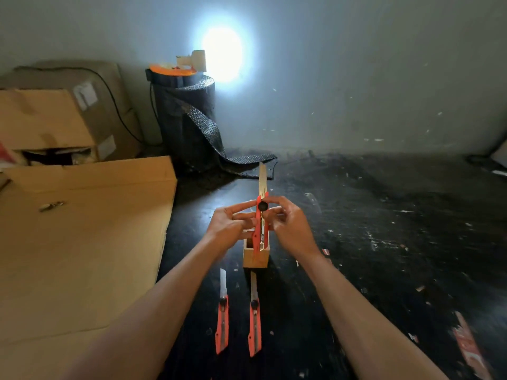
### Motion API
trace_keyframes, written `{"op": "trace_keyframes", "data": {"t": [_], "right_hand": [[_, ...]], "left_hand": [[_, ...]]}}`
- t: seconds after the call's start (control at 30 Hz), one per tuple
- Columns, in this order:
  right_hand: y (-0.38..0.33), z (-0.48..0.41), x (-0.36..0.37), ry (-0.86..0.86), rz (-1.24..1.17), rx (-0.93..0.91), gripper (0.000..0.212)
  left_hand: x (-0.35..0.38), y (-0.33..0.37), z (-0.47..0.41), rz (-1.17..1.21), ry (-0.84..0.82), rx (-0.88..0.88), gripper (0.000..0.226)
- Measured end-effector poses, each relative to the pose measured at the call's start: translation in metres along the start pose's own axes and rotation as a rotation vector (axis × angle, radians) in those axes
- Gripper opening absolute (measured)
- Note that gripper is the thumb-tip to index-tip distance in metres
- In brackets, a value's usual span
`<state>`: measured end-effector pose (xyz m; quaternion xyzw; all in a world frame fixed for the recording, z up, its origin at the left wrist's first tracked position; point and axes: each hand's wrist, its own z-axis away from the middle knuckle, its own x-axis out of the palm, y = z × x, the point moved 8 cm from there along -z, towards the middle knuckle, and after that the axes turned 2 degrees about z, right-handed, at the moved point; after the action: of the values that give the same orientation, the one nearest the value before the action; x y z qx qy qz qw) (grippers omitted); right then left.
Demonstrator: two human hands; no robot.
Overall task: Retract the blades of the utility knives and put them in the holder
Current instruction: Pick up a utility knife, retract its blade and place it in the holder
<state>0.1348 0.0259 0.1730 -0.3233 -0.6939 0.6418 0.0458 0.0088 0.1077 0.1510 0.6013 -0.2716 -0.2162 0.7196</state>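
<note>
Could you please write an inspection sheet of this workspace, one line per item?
Surface: dark floor, scuffed, with pale specks.
Job's things: held knife, blade out; two knives on the floor, blades out; wooden holder beneath the hands.
Clutter: cardboard sheet, boxes, dark mat roll.
Grippers: left hand and right hand both grip the held knife.
Cables: black cable over the boxes.
Surroundings: grey wall, bright lamp.

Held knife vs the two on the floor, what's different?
The held knife is upright, gripped by the left hand and right hand above the wooden holder; the floor knives lie flat, untouched. Its exposed blade looks longer than theirs. All three are orange with black knobs, blades still out.
</note>
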Motion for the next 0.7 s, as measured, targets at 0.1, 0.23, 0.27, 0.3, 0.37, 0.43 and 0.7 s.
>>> {"op": "trace_keyframes", "data": {"t": [0.1,0.23,0.27,0.3,0.37,0.43,0.7], "right_hand": [[-0.018,-0.007,-0.004,0.009,0.055,-0.038,0.018],[-0.026,-0.005,-0.002,-0.036,0.019,-0.029,0.015],[-0.026,-0.003,0.000,-0.043,0.017,-0.024,0.015],[-0.025,0.000,0.001,-0.046,0.018,-0.019,0.014],[-0.023,0.004,0.005,-0.044,0.020,-0.007,0.013],[-0.020,0.006,0.008,-0.034,0.029,0.009,0.013],[-0.030,0.014,0.007,-0.053,0.264,-0.036,0.030]], "left_hand": [[-0.001,0.016,-0.001,0.029,-0.002,0.025,0.048],[-0.008,0.031,-0.003,0.067,0.029,0.052,0.043],[-0.009,0.035,-0.004,0.070,0.036,0.057,0.043],[-0.011,0.039,-0.006,0.071,0.045,0.061,0.043],[-0.014,0.046,-0.007,0.056,0.063,0.072,0.042],[-0.015,0.051,-0.008,0.028,0.074,0.086,0.042],[-0.010,0.057,-0.009,-0.015,0.067,0.123,0.043]]}}
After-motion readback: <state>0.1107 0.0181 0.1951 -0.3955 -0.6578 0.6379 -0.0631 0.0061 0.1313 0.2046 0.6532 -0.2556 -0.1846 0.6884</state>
